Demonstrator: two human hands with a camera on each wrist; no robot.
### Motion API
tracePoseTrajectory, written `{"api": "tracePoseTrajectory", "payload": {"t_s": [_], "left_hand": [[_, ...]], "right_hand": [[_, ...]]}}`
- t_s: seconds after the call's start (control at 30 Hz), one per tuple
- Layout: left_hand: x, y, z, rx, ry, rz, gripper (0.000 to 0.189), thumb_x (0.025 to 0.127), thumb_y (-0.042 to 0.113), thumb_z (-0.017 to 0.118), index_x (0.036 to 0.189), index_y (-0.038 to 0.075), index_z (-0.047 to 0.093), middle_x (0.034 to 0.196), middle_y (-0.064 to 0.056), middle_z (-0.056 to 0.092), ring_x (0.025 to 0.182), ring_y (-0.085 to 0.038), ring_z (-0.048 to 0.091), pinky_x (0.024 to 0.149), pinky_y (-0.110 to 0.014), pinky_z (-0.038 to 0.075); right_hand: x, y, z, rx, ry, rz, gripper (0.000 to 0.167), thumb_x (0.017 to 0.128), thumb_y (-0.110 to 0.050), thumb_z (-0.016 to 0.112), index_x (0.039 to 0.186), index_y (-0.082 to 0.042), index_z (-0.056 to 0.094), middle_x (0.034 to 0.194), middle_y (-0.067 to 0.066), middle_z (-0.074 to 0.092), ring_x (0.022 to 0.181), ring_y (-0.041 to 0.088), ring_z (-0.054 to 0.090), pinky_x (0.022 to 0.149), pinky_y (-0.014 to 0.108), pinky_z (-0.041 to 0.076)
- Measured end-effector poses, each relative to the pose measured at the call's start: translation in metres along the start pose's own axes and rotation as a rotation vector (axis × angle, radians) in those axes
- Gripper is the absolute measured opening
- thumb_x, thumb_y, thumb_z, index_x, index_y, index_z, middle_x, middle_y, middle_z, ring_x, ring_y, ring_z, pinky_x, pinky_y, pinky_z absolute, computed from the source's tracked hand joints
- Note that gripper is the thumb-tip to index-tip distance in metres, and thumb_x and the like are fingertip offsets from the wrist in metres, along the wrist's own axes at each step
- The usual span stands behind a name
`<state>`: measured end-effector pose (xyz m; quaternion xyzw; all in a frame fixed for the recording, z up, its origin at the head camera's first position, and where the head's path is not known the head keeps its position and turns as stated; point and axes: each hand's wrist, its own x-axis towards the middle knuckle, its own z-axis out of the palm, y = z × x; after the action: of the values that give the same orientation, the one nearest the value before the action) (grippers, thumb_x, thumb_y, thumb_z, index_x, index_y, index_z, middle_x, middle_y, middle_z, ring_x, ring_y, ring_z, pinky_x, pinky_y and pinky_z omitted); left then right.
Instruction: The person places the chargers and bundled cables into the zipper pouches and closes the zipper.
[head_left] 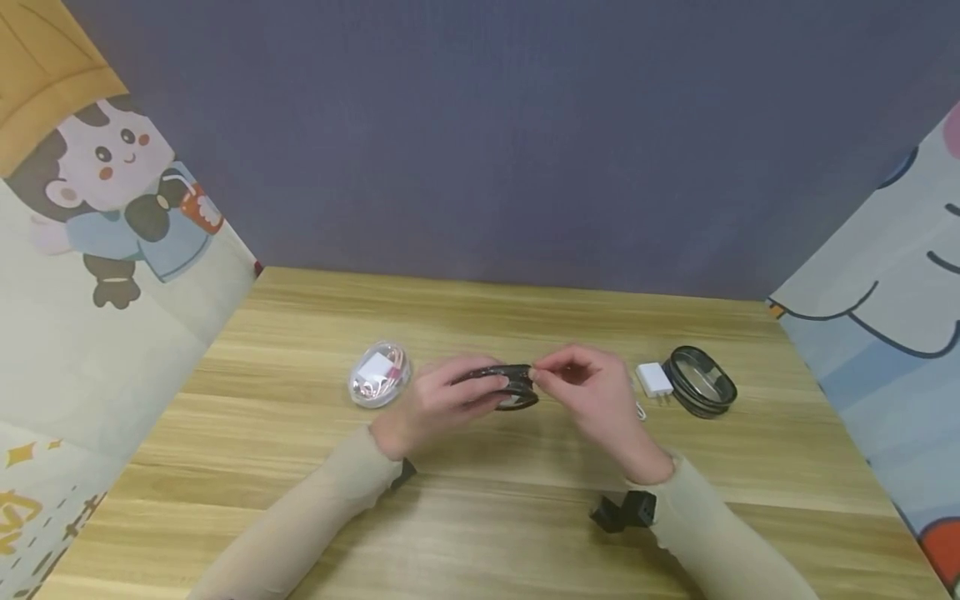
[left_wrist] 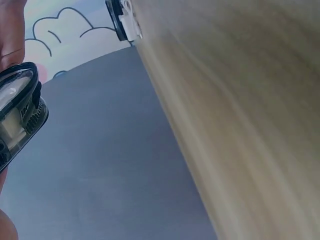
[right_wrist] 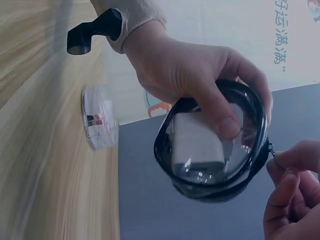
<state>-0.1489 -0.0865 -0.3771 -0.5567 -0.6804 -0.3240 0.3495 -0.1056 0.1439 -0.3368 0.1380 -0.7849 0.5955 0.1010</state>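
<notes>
Pouch [head_left: 521, 372] clamped in my L hand [head_left: 450, 389]; R hand [head_left: 600, 402] pinches zip pull [right_wrist: 271, 148], 3 o'clock.
Prob. light, soft, slick; hold rim [right_wrist: 158, 150].

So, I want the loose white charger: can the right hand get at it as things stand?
Probably not yet: the right hand pinches the zip pull of the pouch. The white charger lies uncovered nearby; the way looks otherwise free.
</notes>
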Motion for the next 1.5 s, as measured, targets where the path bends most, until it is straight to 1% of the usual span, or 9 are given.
{"api": "tracePoseTrajectory", "payload": {"t_s": [0.13, 0.27, 0.37, 0.63, 0.77, 0.9, 1.1, 1.3, 1.5], "left_hand": [[0.005, 0.000, -0.005, 0.011, 0.013, 0.057, 0.028, 0.088, 0.004, 0.073, 0.115, 0.004, 0.068, 0.109, -0.015, 0.068, 0.094, -0.025, 0.071, 0.090, -0.025, 0.054], [0.011, 0.000, -0.009, 0.047, 0.048, 0.120, 0.022, 0.094, 0.005, 0.066, 0.116, 0.004, 0.067, 0.107, -0.016, 0.069, 0.090, -0.026, 0.072, 0.088, -0.026, 0.056], [0.015, 0.000, -0.012, 0.072, 0.079, 0.161, 0.021, 0.094, 0.004, 0.065, 0.115, 0.004, 0.067, 0.106, -0.017, 0.069, 0.088, -0.026, 0.072, 0.087, -0.027, 0.056], [0.023, 0.006, -0.017, 0.064, 0.133, 0.230, 0.017, 0.091, 0.002, 0.067, 0.108, 0.002, 0.069, 0.104, -0.021, 0.070, 0.089, -0.030, 0.072, 0.086, -0.031, 0.057], [0.024, 0.007, -0.018, 0.065, 0.151, 0.247, 0.013, 0.092, 0.001, 0.066, 0.105, 0.002, 0.071, 0.105, -0.022, 0.070, 0.090, -0.031, 0.072, 0.087, -0.032, 0.057], [0.023, 0.006, -0.017, 0.066, 0.154, 0.258, 0.012, 0.092, 0.000, 0.066, 0.103, 0.003, 0.071, 0.106, -0.023, 0.070, 0.092, -0.033, 0.072, 0.087, -0.034, 0.057], [0.016, 0.003, -0.013, 0.085, 0.142, 0.238, 0.012, 0.092, 0.002, 0.064, 0.102, 0.005, 0.068, 0.109, -0.024, 0.069, 0.094, -0.035, 0.071, 0.088, -0.036, 0.057], [0.011, 0.001, -0.008, 0.120, 0.132, 0.215, 0.012, 0.090, 0.003, 0.064, 0.101, 0.006, 0.063, 0.110, -0.024, 0.068, 0.095, -0.035, 0.071, 0.088, -0.036, 0.057], [0.008, -0.002, -0.007, 0.063, 0.097, 0.213, 0.017, 0.090, 0.001, 0.062, 0.106, 0.005, 0.059, 0.113, -0.026, 0.065, 0.099, -0.039, 0.069, 0.090, -0.040, 0.056]], "right_hand": [[0.000, 0.001, -0.004, 0.024, 0.006, 0.019, 0.004, 0.085, -0.001, 0.076, 0.089, 0.000, 0.075, 0.087, 0.011, 0.073, 0.072, 0.014, 0.065, 0.064, 0.022, 0.055], [0.000, 0.001, -0.006, 0.031, 0.003, 0.025, 0.006, 0.085, -0.001, 0.076, 0.090, 0.002, 0.074, 0.089, 0.014, 0.073, 0.074, 0.013, 0.065, 0.065, 0.022, 0.055], [0.000, 0.002, -0.008, 0.033, 0.006, 0.022, 0.006, 0.085, -0.001, 0.077, 0.090, 0.002, 0.074, 0.089, 0.014, 0.073, 0.076, 0.013, 0.065, 0.066, 0.022, 0.056], [-0.002, 0.011, -0.012, 0.057, 0.009, 0.046, 0.006, 0.086, -0.001, 0.077, 0.090, 0.001, 0.074, 0.088, 0.014, 0.072, 0.075, 0.014, 0.064, 0.063, 0.022, 0.055], [-0.002, 0.012, -0.012, 0.065, 0.008, 0.065, 0.008, 0.086, -0.002, 0.076, 0.091, 0.003, 0.073, 0.089, 0.014, 0.072, 0.075, 0.014, 0.065, 0.064, 0.022, 0.055], [-0.002, 0.011, -0.012, 0.070, 0.032, 0.056, 0.007, 0.085, 0.000, 0.076, 0.091, 0.003, 0.073, 0.088, 0.014, 0.073, 0.073, 0.014, 0.064, 0.062, 0.023, 0.055], [-0.002, 0.009, -0.012, 0.092, 0.073, 0.027, 0.006, 0.085, 0.002, 0.076, 0.090, 0.003, 0.073, 0.087, 0.014, 0.073, 0.072, 0.015, 0.064, 0.062, 0.023, 0.054], [-0.003, 0.007, -0.013, 0.096, 0.099, 0.012, 0.007, 0.083, 0.005, 0.076, 0.090, 0.003, 0.074, 0.085, 0.007, 0.073, 0.073, 0.014, 0.064, 0.062, 0.022, 0.054], [-0.005, 0.002, -0.014, 0.083, 0.134, -0.043, 0.009, 0.082, 0.007, 0.077, 0.089, 0.002, 0.074, 0.083, 0.007, 0.073, 0.070, 0.014, 0.064, 0.059, 0.021, 0.053]]}}
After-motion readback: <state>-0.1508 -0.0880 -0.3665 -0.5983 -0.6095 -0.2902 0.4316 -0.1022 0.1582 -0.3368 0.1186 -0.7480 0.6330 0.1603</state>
